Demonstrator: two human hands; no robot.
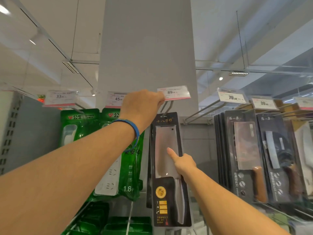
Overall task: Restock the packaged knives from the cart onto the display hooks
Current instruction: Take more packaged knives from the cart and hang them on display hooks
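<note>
Left hand (142, 106), arm raised, pinches the price tag (176, 93); right hand (183, 164) grips the hanging packaged knife (163, 143) (index finger straight).

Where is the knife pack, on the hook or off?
On: the hook enters the slot at the top of the pack; the right hand grips its side.

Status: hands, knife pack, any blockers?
Left hand grips 89 tag at hook tip. Right hand holds knife pack, its top at the hook. No blocker seen.
</note>
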